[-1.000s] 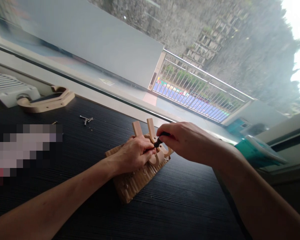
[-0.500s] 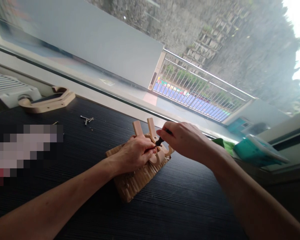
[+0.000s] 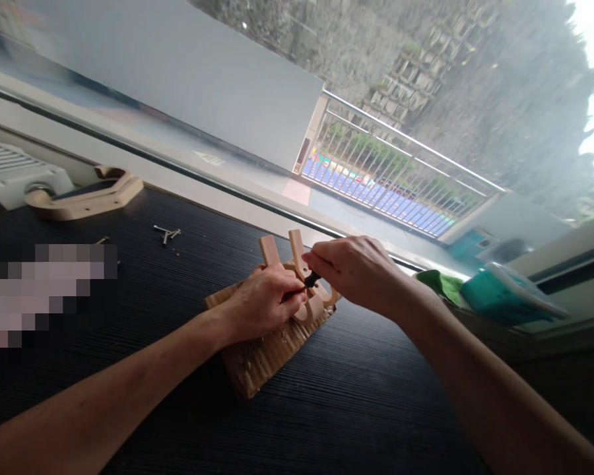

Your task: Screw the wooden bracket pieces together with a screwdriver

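Note:
My right hand is closed around the black handle of a screwdriver. The tool tilts down to the left, and its tip is hidden by my left fingers. My left hand is closed on a pale, hook-shaped wooden piece, pressing it onto a ridged brown block. Its straight end sticks up behind that hand. Just beyond, a second wooden hook piece with a dark hole leans the same way. Whether a screw sits under the screwdriver I cannot tell.
On the black table, several loose screws lie at the far left. Behind them rests a larger pale wooden hook assembly. A green cloth and a teal container stand at the right, by the window. A blurred patch covers the left edge.
The view has shifted slightly. My right hand has turned a little and leans nearer my left hand, still on the screwdriver. My left hand keeps its hold on the wooden piece.

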The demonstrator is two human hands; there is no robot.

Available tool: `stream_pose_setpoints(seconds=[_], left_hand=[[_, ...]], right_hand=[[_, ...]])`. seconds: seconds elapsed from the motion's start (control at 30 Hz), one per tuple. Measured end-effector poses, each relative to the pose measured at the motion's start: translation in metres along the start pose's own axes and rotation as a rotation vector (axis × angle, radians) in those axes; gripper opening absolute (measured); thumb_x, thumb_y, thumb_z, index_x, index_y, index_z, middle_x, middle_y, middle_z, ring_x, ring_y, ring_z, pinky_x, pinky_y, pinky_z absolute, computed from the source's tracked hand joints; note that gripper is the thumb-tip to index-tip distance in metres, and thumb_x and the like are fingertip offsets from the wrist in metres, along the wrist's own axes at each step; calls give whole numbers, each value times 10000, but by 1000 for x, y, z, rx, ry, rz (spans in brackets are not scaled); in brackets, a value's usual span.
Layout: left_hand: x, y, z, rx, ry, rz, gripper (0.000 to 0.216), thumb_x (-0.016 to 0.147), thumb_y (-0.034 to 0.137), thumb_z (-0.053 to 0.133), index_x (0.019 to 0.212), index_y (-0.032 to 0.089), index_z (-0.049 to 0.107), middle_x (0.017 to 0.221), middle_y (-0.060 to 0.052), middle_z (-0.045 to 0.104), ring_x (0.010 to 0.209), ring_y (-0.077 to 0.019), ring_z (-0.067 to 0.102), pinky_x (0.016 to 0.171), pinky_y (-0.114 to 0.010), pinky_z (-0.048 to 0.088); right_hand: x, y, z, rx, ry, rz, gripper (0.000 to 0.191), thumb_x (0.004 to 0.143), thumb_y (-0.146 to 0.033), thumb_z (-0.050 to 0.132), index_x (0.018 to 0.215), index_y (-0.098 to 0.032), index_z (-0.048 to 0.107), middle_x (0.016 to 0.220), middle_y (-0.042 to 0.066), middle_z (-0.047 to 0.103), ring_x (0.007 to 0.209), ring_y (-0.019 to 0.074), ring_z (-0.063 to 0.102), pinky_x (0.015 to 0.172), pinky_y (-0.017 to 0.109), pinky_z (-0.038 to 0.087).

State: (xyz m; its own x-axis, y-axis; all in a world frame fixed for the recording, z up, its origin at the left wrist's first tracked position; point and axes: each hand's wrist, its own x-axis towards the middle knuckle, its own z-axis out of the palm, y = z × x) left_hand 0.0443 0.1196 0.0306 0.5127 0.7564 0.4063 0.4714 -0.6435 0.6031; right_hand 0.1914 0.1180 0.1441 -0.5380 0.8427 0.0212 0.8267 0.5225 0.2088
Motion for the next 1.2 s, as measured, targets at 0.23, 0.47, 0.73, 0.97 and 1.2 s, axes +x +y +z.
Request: stream_pose_setpoints(seconds=[0.23,0.47,0.73,0.97,1.2], left_hand=[[-1,0,-1,-11,-3,23,264,882,233,503,647,180,611,751,-21,639,792,-152,547,724,-275,390],[-2,-1,-1,1,-5,12,240,878,228,514,659,177,597,733,-16,638,800,-161,542,739,-286,385],[-1,1,-2,3,-8,0,260,875,227,513,632,175,588,718,-16,628,780,-157,544,713,-280,380],[-2,3,-3,18,-39,-2,247,878,223,502,669,172,622,747,-23,642,793,-161,544,728,-285,390],[-3,2,-2,-1,-18,-17,241,872,228,510,662,174,616,712,-17,625,777,-158,548,700,-279,385]], right_hand=[[-5,-2,-9,44,-21,44,337,932,-404,410,873,-199,671,631,5,601,544,110,460,535,268,206],[-8,3,-10,141,-9,-80,276,912,-342,447,810,-206,664,652,-14,600,569,93,434,551,259,220],[-5,-3,-7,159,-33,78,335,917,-366,437,737,-171,640,541,-21,515,496,85,359,531,269,195],[-11,0,-13,162,-72,93,344,918,-400,416,794,-191,659,607,-4,571,528,95,406,528,258,220],[-13,7,-18,219,-25,-40,258,897,-301,448,975,-238,686,706,-11,626,580,91,459,550,244,259]])
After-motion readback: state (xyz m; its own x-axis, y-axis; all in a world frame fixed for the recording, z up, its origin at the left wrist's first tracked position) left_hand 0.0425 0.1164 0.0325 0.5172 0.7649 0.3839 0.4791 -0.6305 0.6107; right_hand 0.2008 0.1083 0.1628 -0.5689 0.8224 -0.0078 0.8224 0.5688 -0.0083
